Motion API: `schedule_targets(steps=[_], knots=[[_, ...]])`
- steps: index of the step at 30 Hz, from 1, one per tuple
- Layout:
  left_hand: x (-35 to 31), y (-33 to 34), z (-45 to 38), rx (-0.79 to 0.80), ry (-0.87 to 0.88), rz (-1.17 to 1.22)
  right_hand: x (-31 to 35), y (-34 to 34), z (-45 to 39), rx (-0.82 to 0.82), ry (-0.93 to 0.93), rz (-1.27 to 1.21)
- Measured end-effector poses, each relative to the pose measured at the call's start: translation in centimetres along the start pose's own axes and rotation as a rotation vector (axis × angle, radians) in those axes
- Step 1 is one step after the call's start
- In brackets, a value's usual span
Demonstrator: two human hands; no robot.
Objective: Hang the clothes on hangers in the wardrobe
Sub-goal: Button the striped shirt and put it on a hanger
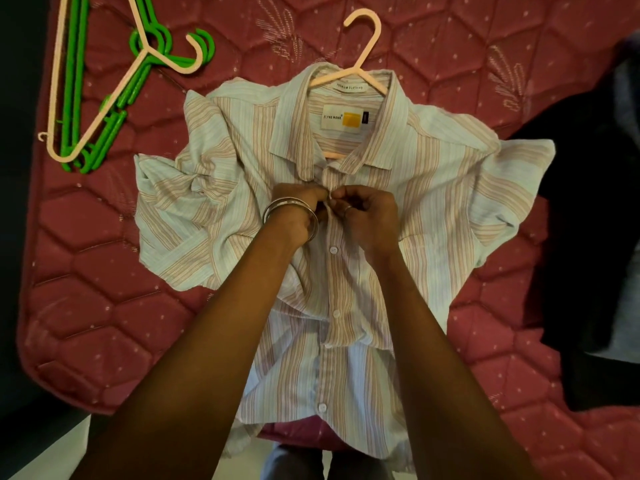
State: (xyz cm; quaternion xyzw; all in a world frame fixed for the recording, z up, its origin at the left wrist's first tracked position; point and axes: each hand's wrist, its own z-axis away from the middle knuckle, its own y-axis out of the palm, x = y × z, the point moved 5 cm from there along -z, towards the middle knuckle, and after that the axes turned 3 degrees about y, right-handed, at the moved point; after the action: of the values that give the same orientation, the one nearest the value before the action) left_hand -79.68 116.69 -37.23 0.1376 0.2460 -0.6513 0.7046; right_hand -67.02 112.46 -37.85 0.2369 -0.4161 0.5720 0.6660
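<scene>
A striped shirt (433, 188) in pale blue and pink lies front up on the red quilted mattress (121, 306). A pink hanger (363, 39) sits inside its collar, with the hook poking out at the top. My left hand (298, 206) and my right hand (363, 213) meet at the shirt's button placket just below the collar. Both pinch the fabric edge around a button there. The lower buttons look fastened.
Spare hangers lie at the mattress's top left: a pink hanger (59, 81) over several green hangers (114, 109). Dark clothes (595, 237) are heaped at the right edge. The mattress's left edge drops to dark floor.
</scene>
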Motion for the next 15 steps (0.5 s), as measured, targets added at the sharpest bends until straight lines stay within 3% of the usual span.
schedule_targets(steps=[15], knots=[[-0.4, -0.3, -0.7, 0.058, 0.241, -0.200, 1.0, -0.4, -0.8, 0.053, 0.130, -0.084]])
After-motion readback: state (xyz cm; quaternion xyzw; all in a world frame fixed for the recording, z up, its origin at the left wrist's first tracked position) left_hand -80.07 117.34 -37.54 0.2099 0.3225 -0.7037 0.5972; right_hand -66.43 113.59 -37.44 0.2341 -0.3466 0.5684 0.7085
